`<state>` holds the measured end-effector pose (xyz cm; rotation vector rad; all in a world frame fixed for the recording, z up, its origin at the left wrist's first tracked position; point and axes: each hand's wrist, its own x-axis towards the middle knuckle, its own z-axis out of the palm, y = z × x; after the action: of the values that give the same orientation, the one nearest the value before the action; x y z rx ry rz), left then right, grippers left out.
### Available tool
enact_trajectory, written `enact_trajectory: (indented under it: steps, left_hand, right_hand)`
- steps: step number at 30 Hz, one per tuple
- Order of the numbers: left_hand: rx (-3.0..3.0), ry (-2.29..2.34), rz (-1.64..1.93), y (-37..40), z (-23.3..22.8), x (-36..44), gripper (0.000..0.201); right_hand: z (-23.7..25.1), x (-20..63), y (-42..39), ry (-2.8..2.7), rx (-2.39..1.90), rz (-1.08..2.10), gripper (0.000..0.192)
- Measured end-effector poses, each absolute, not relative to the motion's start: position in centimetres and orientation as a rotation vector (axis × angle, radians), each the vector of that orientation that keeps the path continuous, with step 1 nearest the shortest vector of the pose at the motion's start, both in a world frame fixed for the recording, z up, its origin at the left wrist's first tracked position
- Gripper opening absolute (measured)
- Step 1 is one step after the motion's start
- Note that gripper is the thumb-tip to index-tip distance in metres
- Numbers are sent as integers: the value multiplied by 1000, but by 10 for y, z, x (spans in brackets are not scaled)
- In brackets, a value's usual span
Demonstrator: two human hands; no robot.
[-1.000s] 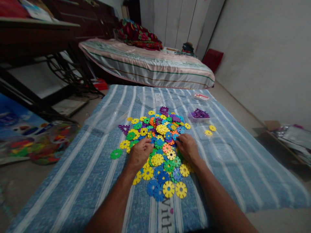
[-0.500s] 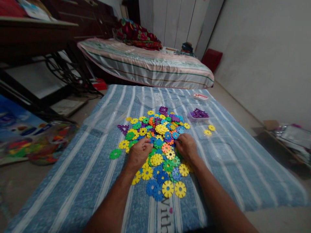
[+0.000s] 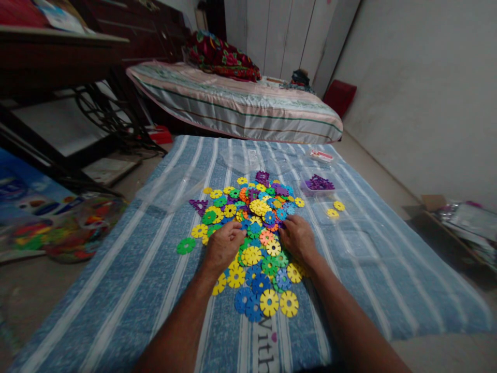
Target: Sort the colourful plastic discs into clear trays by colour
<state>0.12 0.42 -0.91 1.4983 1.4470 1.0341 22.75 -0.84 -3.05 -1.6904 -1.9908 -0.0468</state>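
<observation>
Nearest us, a blue cloth with pale stripes (image 3: 128, 290) is spread over the floor. On it lies a loose heap of flat, notched plastic discs in yellow, blue, green, orange and purple (image 3: 256, 233), reaching from just ahead of our forearms to mid-cloth.

Both hands rest on the heap, knuckles up. Our left hand (image 3: 223, 246) is curled, fingertips tucked down among the discs at the heap's left side; whether it grips one we cannot tell. Our right hand (image 3: 298, 239) is curled likewise at the right side, fingertips pressed into the pieces; a grasp cannot be confirmed there either.

Judging by look: the discs are thin, stiff, light and smooth, apt to slide on one another. Pinch by the rim, thumb and forefinger in opposite notches; a flat one wants an edge tipped up first.

A single green disc (image 3: 185, 245) lies apart, left of the heap. Further out, right, two yellow discs (image 3: 336, 209) lie just before a small clear tray of purple pieces (image 3: 318, 184). Beyond the cloth, a striped mattress (image 3: 240, 106).
</observation>
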Motion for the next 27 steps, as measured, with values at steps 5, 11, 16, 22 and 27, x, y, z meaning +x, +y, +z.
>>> enact_trajectory:
  steps: [5,11,16,22,27]
  left_hand:
    - [1506,1452,1025,5,-10,0,30]
    - [1512,1466,1013,5,-12,0,30]
    - [1525,1455,1026,4,-12,0,29]
    - [1509,1456,1030,3,-8,1,27]
    - [1479,1436,1047,6,-11,-1,31]
  right_hand:
    - [-32,226,-8,-2003,-1704,-120,22]
    - [-33,231,-6,-1983,-1630,-129,31]
    - [-33,234,-9,-1889,-1510,-24,28]
    - [-32,236,-10,-1857,-1514,18,27]
    - [-35,236,-7,-1873,-1548,-20,25]
